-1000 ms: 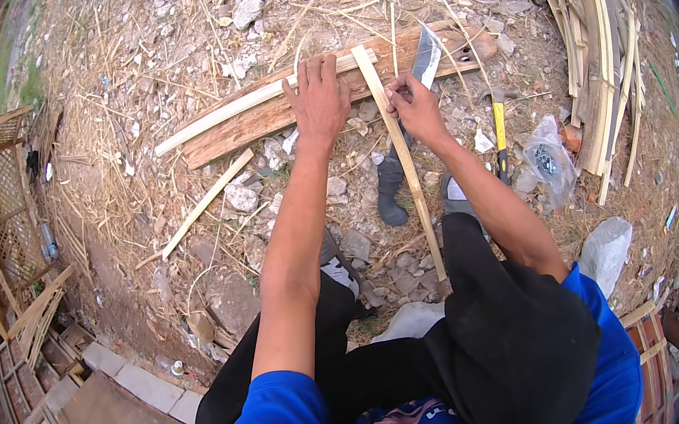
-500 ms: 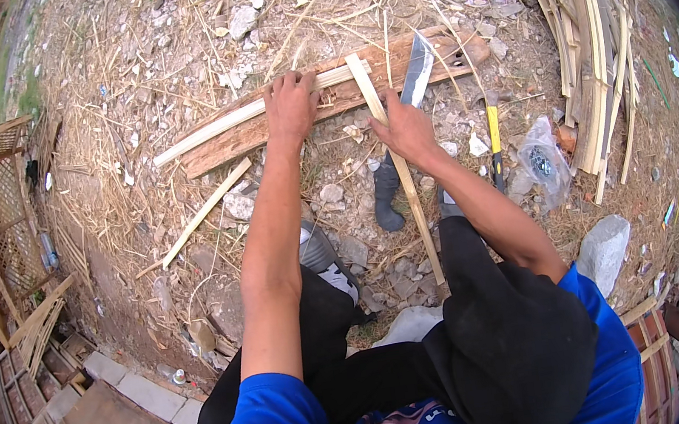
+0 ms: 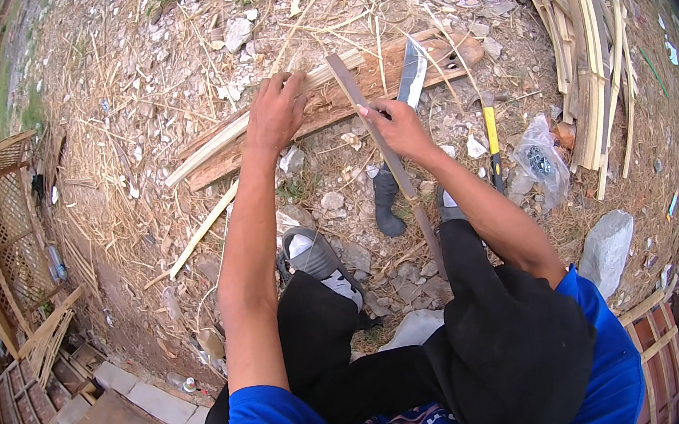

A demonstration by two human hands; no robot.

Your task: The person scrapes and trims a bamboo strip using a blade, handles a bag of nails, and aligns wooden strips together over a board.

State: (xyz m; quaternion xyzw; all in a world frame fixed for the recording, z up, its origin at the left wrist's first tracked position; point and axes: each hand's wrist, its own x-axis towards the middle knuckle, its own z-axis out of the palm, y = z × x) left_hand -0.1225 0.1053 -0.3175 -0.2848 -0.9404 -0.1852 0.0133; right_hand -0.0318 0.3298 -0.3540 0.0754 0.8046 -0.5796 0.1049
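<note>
On a weathered wooden plank (image 3: 327, 115) on the ground lie pale bamboo strips (image 3: 207, 154), with my left hand (image 3: 275, 111) closed over them, fingers bent. My right hand (image 3: 399, 129) grips a single long bamboo strip (image 3: 346, 82), its grey-brown face up. That strip slants across the plank's front edge and down beside my right knee. Beneath my right hand is a machete, its bright blade (image 3: 412, 74) resting on the plank and its black curved handle (image 3: 387, 201) toward me. The hand hides the middle of the machete.
A yellow-and-black-handled hammer (image 3: 492, 136) and a clear plastic bag of nails (image 3: 538, 158) lie to the right. Beyond them is a bundle of bamboo strips (image 3: 590, 59). A loose strip (image 3: 205, 230) lies left, a large stone (image 3: 607, 252) right, and a lattice panel (image 3: 12, 229) far left.
The strip in my right hand has turned over, from its pale face to its grey-brown one, and its top end has shifted left. My left hand has moved slightly left.
</note>
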